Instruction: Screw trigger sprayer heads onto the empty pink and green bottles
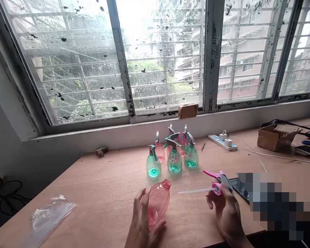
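Observation:
My left hand is wrapped round a clear pink plastic bottle that lies tilted on the wooden table, its open neck pointing up and away. In my right hand is a pink and grey spray trigger head, pinched at its cap, with its thin white dip tube pointing left toward the bottle's neck. The tube's tip is a short way from the neck, not inside it.
Several assembled spray bottles, green and pink, stand in a cluster behind. A clear plastic bag lies at the left. A phone, a power strip, a cardboard box and cables are at the right. A window runs along the back.

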`<action>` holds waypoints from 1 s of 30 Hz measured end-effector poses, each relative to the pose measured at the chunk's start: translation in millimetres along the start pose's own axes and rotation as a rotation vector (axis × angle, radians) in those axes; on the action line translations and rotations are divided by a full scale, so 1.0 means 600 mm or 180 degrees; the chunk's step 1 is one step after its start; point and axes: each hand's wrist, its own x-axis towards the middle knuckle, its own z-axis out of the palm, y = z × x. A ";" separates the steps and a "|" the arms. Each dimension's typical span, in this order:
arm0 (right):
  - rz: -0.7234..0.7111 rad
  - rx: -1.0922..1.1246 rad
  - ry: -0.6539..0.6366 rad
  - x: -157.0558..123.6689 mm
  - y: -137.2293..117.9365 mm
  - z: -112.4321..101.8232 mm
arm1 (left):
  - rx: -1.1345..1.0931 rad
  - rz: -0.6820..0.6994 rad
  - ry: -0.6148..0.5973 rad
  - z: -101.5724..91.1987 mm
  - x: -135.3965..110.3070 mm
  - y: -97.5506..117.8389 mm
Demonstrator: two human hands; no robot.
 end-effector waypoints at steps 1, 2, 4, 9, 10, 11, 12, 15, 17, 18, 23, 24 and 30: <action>0.0013 -0.0050 -0.0008 -0.001 0.000 -0.001 | -0.0056 -0.0062 0.0029 0.004 -0.001 -0.002; 0.0018 -0.0086 -0.0018 -0.001 0.000 0.000 | -0.0081 -0.0095 0.0057 0.006 -0.002 -0.003; -0.0001 -0.0132 -0.0029 -0.002 -0.001 0.001 | -0.0047 -0.0022 0.0043 0.010 -0.003 -0.007; -0.0035 -0.0186 -0.0160 0.000 0.001 0.002 | 0.0234 0.0492 -0.0167 0.006 -0.005 -0.012; -0.0028 -0.0204 -0.0220 0.000 0.003 0.000 | 0.0279 0.0521 -0.0179 0.005 -0.005 -0.012; -0.0011 -0.0238 -0.0297 0.000 0.005 -0.001 | 0.0318 0.0543 -0.0174 0.003 -0.005 -0.013; 0.0015 -0.0301 -0.0400 0.000 0.007 -0.002 | 0.0345 0.0601 -0.0150 0.003 -0.005 -0.014; 0.0105 -0.0630 -0.0905 -0.006 0.011 -0.001 | 0.0339 0.0920 -0.0197 0.002 -0.002 -0.015; 0.0124 -0.0847 -0.1227 -0.015 0.012 0.003 | 0.0221 0.1036 -0.0368 0.004 0.000 -0.015; 0.0118 -0.0919 -0.1334 -0.019 0.012 0.006 | 0.0130 0.1052 -0.0463 0.005 0.001 -0.014; 0.0132 -0.1142 -0.1577 -0.025 0.014 0.012 | -0.0180 0.0847 -0.0603 0.014 -0.001 -0.019; 0.0147 -0.1161 -0.1613 -0.023 0.015 0.010 | -0.0208 0.0814 -0.0631 0.015 -0.001 -0.021; 0.0206 -0.1027 -0.1633 -0.017 0.017 0.003 | -0.0511 0.0888 -0.0788 0.015 -0.001 -0.022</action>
